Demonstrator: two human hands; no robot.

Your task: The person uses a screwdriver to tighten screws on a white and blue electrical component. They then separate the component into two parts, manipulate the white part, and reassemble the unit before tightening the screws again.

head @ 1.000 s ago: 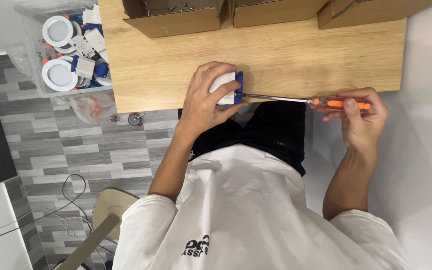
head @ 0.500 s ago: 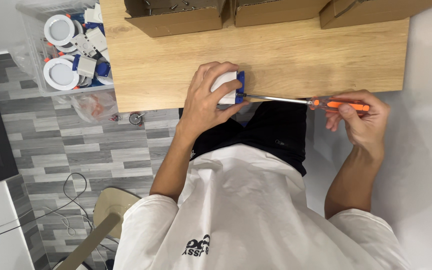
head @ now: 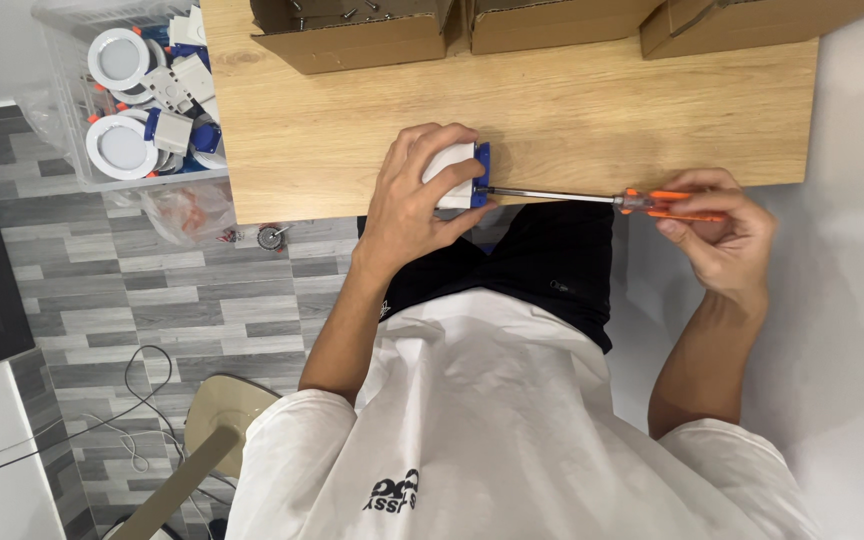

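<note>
The left hand (head: pixel 414 195) is gripping a small white box (head: pixel 449 172) with a blue end piece (head: pixel 480 175), fingers wrapped over its top and pressing it down at the near edge of the table (head: pixel 592 120). The box is mostly covered by the fingers; only one white face and the blue end are showing. The right hand (head: pixel 717 235) is closed around the orange handle of a screwdriver (head: pixel 592 197), off the table's near edge and well to the right of the left hand. The shaft is lying level, its tip meeting the blue end piece.

Beyond the left hand, three open cardboard boxes (head: pixel 372 40) are sitting along the far side of the table; the nearest is holding small screws, the contents of the others cannot be told. Left of the left hand, off the table, a clear bin (head: pixel 72 180) is holding round white lamps (head: pixel 120 147) and white and blue parts.

Bare tabletop is lying between the hands and the boxes. The table's left edge is close beside the bin; its right edge is standing just beyond the right hand.
</note>
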